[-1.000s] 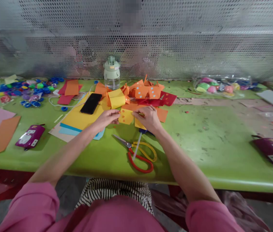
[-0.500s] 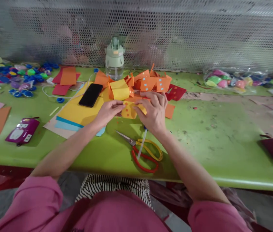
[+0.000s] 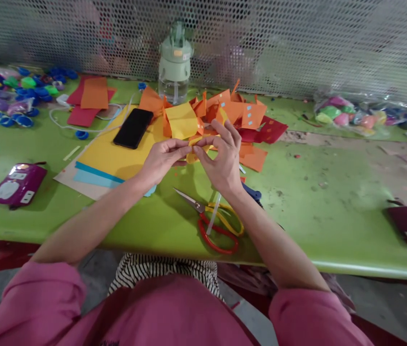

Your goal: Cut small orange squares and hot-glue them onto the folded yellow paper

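Observation:
My left hand [image 3: 162, 161] and my right hand [image 3: 221, 158] meet above the green table [image 3: 315, 216]. Both pinch a small yellow paper piece [image 3: 198, 143] curled between the fingertips; most of it is hidden by my fingers. My right hand's other fingers are raised and spread. Just behind my hands lies a pile of folded orange and yellow paper pieces [image 3: 225, 113] with small dots. Scissors with red and yellow handles [image 3: 216, 223] lie on the table below my right wrist, blades pointing left.
A black phone [image 3: 133, 128] rests on yellow and blue sheets [image 3: 108, 161]. A pale green bottle [image 3: 174, 62] stands by the perforated metal screen. Bottle caps [image 3: 12, 91] lie far left, purple boxes [image 3: 16, 185] at both sides, a bag of coloured items [image 3: 348, 113] back right.
My hands lifted the yellow paper and curled it, where before it was held flat. The camera tilted down and shifted, so the table's items sit higher in the view.

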`<state>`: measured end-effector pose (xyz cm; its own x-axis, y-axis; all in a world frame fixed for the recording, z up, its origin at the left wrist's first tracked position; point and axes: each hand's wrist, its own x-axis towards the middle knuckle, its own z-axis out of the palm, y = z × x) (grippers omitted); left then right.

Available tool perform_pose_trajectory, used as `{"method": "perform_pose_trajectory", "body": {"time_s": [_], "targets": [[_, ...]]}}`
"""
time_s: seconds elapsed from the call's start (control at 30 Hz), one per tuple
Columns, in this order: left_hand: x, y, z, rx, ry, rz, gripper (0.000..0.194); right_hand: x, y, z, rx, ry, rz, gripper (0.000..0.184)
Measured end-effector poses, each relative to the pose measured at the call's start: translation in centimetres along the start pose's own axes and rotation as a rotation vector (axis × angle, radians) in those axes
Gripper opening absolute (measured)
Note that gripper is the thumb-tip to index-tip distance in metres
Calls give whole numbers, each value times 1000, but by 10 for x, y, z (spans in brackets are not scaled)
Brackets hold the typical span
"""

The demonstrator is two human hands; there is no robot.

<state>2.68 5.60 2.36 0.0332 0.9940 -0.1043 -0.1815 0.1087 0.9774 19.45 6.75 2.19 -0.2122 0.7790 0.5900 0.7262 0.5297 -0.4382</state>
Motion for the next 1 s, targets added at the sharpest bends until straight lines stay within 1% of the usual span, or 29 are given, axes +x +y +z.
{"method": "perform_pose_trajectory", "body": {"time_s": [0.17, 0.43, 0.7, 0.87, 1.0], "targets": [[-2, 0, 2, -5, -12, -5, 11, -1, 1, 1, 34, -28, 20, 9], [-3, 1, -1, 102, -55, 20, 10, 2, 9, 1, -36, -65, -58, 6], [-2, -1, -3, 133, -82, -17, 8, 5, 7, -5, -29, -136, -83, 6], [-2, 2, 0, 137, -67, -66, 17, 7, 3, -11, -69, -168, -130, 9], [-2, 3, 1, 140, -64, -74, 22, 8, 2, -16, -74, -191, -161, 7]]}}
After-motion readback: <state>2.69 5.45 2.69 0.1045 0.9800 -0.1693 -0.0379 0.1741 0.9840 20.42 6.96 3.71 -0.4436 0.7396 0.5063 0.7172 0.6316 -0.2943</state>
